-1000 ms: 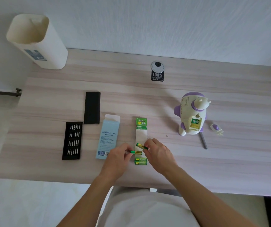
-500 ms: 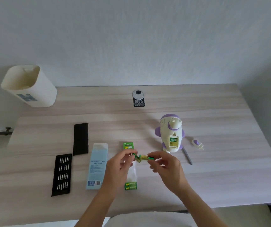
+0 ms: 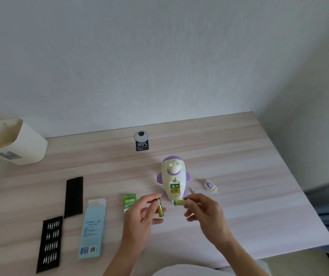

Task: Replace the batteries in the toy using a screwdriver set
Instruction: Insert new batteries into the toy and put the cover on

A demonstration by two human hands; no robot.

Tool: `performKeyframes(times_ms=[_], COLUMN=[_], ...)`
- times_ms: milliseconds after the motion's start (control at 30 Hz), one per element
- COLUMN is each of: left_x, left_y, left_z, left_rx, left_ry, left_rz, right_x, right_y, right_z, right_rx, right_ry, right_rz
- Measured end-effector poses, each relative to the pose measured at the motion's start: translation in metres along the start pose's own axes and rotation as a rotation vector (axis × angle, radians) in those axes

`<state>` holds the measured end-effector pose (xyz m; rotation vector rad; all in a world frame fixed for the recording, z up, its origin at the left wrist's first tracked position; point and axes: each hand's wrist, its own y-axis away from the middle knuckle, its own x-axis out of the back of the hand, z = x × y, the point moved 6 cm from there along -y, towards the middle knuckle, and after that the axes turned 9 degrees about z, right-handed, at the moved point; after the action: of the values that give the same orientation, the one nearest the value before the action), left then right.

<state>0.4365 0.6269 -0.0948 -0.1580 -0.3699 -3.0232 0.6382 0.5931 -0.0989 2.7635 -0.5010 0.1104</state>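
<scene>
Left hand (image 3: 139,218) pinches a green-gold cylindrical battery (image 3: 160,209) near upright and right hand (image 3: 205,214) pinches a second battery (image 3: 180,202) level, hands apart, just before the rounded white-purple plastic toy (image 3: 174,176) on the wood-grain table (image 3: 249,176), near a green GP card (image 3: 129,200) and a "100%" sticker (image 3: 142,145).

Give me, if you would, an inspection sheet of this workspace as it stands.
Surface: pale wood-grain table, no spills seen.
Job's things: toy standing, its battery bay open; cover and screwdriver on its right; bit tray, black sleeve, battery pack.
Clutter: blue box, cream bin.
Grippers: left hand pinches the upright battery; right hand pinches the sideways battery.
Cables: nothing seen; a grommet sits in the table.
Surroundings: white wall.
</scene>
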Motion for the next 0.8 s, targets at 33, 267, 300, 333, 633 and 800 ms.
performKeyframes(times_ms=[33,267,300,333,633,800], left_x=[-0.005,-0.025,-0.025,-0.026,-0.031,-0.032], left_y=[0.002,0.011,0.011,0.011,0.004,-0.003], left_z=[0.0,0.004,0.005,0.005,0.007,0.005], left_rx=[0.012,0.034,0.032,0.027,0.021,-0.004], left_ry=[0.004,-0.037,-0.049,-0.059,-0.101,-0.143], left_rz=[0.007,0.01,0.007,0.006,-0.016,-0.064], right_x=[0.006,0.021,0.019,0.018,0.01,0.005], right_y=[-0.001,-0.009,-0.009,-0.009,-0.013,-0.018], right_z=[0.001,0.005,0.005,0.005,0.006,0.001], right_rx=[-0.012,-0.114,-0.126,-0.134,-0.196,-0.137], right_ry=[-0.013,-0.105,-0.12,-0.129,-0.182,-0.088], right_rz=[-0.006,-0.062,-0.077,-0.086,-0.168,-0.185])
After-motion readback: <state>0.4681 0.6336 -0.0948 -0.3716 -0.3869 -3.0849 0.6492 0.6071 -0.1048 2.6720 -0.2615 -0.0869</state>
